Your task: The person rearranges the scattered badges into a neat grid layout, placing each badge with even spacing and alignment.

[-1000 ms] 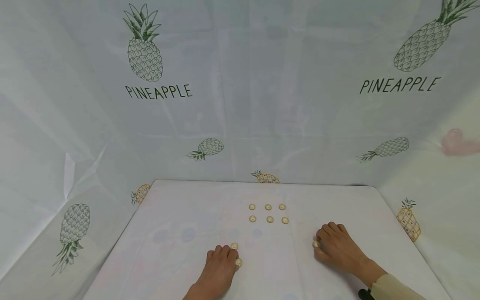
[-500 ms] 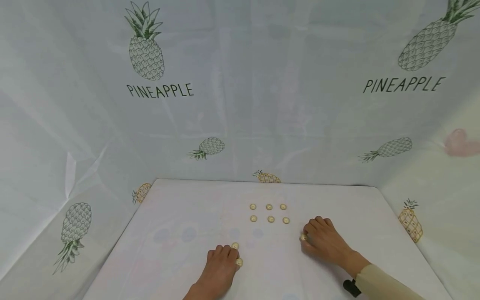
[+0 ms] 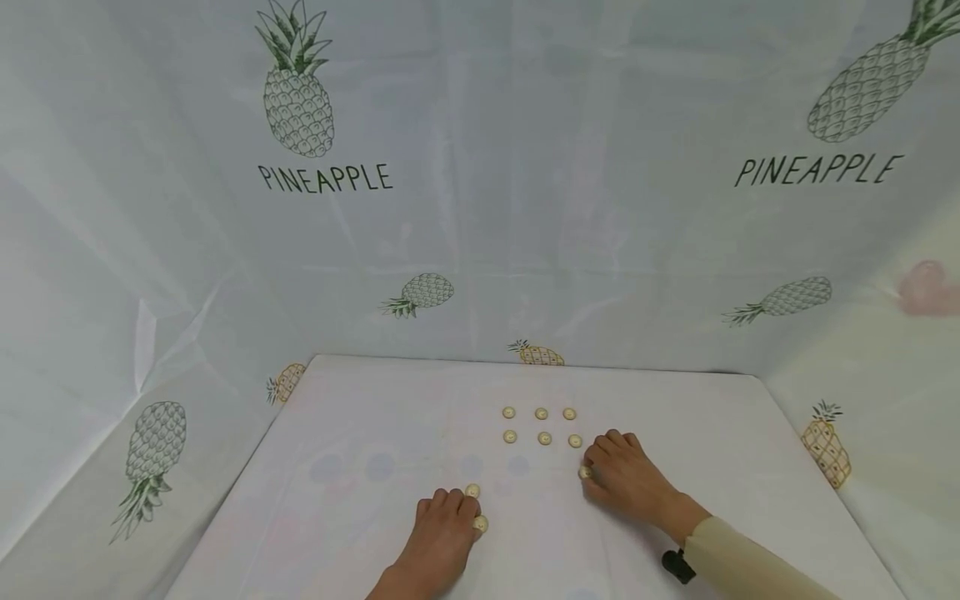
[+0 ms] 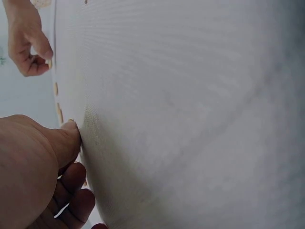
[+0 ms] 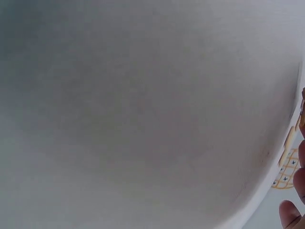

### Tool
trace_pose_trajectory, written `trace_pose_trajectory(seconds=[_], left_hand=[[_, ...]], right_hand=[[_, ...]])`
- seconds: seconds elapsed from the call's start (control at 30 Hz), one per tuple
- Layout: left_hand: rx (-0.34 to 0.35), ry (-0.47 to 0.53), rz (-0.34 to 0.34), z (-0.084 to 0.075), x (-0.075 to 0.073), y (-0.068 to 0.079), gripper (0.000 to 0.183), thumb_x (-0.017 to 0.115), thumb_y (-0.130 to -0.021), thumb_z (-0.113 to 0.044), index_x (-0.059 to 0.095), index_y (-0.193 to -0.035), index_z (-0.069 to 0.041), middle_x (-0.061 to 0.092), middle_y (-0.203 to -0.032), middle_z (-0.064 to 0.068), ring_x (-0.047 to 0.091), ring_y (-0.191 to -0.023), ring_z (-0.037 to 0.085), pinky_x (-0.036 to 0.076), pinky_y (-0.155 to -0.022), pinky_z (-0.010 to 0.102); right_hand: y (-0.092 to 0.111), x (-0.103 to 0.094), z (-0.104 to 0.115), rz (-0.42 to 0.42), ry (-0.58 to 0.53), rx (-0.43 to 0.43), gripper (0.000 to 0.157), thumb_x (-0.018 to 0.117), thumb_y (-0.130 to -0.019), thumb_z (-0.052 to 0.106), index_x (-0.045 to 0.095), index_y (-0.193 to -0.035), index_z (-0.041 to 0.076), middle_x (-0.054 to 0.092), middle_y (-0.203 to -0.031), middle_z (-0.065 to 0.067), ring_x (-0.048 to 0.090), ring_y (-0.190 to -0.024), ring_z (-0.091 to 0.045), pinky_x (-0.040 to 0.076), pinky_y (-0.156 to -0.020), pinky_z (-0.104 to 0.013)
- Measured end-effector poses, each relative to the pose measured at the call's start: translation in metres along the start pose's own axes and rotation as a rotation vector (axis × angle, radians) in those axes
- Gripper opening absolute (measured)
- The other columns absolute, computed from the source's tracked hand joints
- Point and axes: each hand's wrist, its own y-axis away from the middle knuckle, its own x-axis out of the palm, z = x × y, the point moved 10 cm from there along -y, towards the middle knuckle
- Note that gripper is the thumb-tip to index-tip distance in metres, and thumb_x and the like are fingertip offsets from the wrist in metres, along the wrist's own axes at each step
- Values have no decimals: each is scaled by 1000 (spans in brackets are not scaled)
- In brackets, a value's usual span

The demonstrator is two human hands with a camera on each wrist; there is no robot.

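Observation:
My right hand (image 3: 628, 477) pinches a small round pale-yellow disc (image 3: 585, 472) at the tips of thumb and finger, close over the table, just below and right of a group of similar discs (image 3: 544, 438). That group lies flat in two short rows. In the left wrist view the pinched disc (image 4: 49, 64) shows edge-on. Left of the middle, my left hand (image 3: 441, 533) rests low at the table with curled fingers, a disc (image 3: 481, 524) between thumb and forefinger. Another disc (image 3: 472, 491) sits right at its fingertips. The right wrist view catches only fingertips (image 5: 300, 181) at its edge.
A white cloth with faint coloured spots covers the table (image 3: 337, 417). Pineapple-printed sheeting (image 3: 525, 167) hangs behind and at both sides. A dark object (image 3: 678, 567) is at the right wrist, beside a beige sleeve (image 3: 742, 554).
My right hand has moved left across the table with the disc, coming near the two rows. My left hand has stayed in place, as have the discs in the rows.

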Motion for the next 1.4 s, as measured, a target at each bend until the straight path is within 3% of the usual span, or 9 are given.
trace_pose_trajectory(seconds=[0.7, 1.03, 1.4], left_hand=[[-6, 9, 19, 0, -1, 0, 29, 81, -91, -36, 60, -104, -22, 50, -94, -9, 38, -84, 11, 36, -75, 33], [-2, 10, -9, 0, -3, 1, 29, 82, -91, -35, 60, -102, -21, 50, -93, -9, 38, -83, 10, 35, -74, 32], [-18, 28, 29, 1, -1, 0, 26, 80, -93, -35, 60, -103, -21, 52, -95, -8, 40, -85, 11, 36, -76, 33]], right_hand=[[-7, 8, -2, 38, -32, 50, 16, 79, -90, 29, 65, -90, 20, 57, -88, 9, 43, -88, -13, 40, -83, -40], [-7, 12, -5, 67, -37, 78, 18, 78, -91, 33, 63, -90, 22, 56, -89, 10, 43, -88, -12, 41, -85, -40], [-8, 13, -6, 65, -38, 101, 14, 76, -94, 30, 68, -93, 19, 59, -91, 7, 47, -89, -14, 43, -86, -42]])
